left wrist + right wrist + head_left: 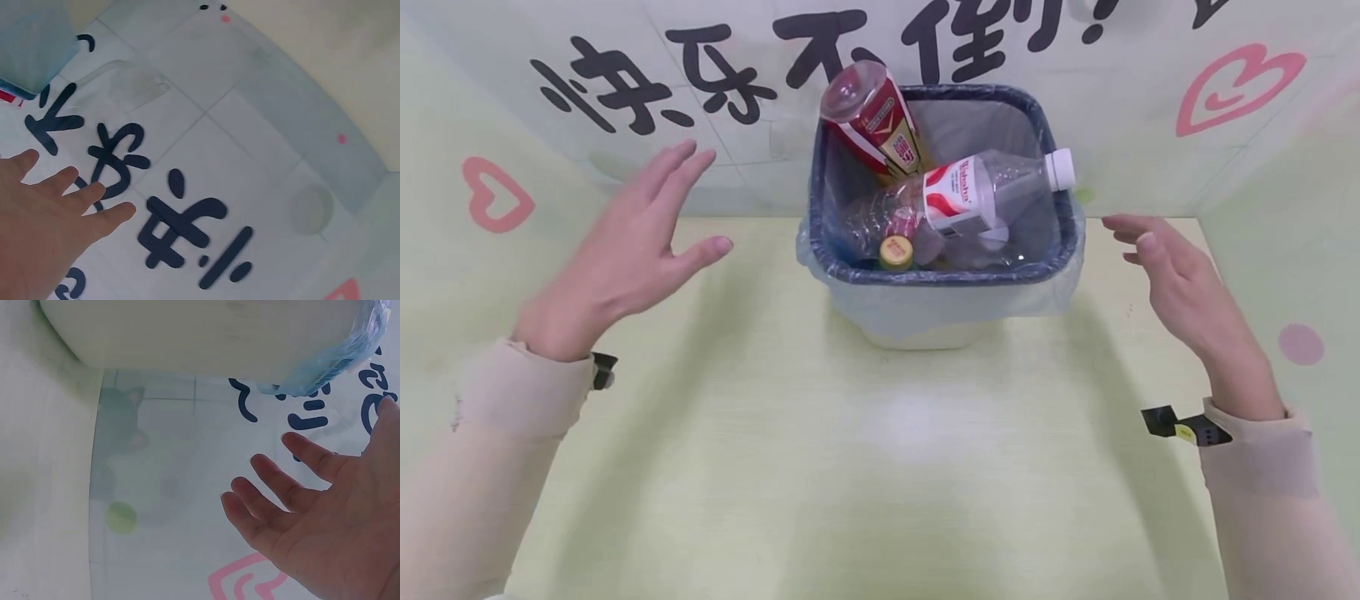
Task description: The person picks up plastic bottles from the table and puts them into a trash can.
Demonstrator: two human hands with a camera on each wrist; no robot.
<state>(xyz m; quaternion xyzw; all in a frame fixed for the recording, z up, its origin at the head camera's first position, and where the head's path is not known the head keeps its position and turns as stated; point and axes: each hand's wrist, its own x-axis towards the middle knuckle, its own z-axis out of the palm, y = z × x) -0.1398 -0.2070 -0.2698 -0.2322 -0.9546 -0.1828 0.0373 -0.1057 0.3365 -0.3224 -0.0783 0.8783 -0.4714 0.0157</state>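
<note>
A lined trash bin (pixel 936 277) with a dark blue rim stands against the back wall in the head view. Inside it, a clear plastic bottle (pixel 958 196) with a white cap lies slanted, its neck over the right rim. A red can-shaped container (pixel 880 117) leans at the back left corner, and a yellow bottle cap (pixel 896 252) shows near the front. Left of the bin, my left hand (pixel 625 229) hovers with its fingers extended, apart from everything. My right hand (pixel 1183 287) is held right of the bin, fingers loosely extended, holding nothing. Both palms show in the wrist views.
The bin's pale plastic liner (pixel 312 372) folds down over its outside. Behind stands a white wall (pixel 250 175) with large black characters and pink hearts. A pale wooden tabletop (pixel 880 467) spreads in front of the bin, with pale green panels at both sides.
</note>
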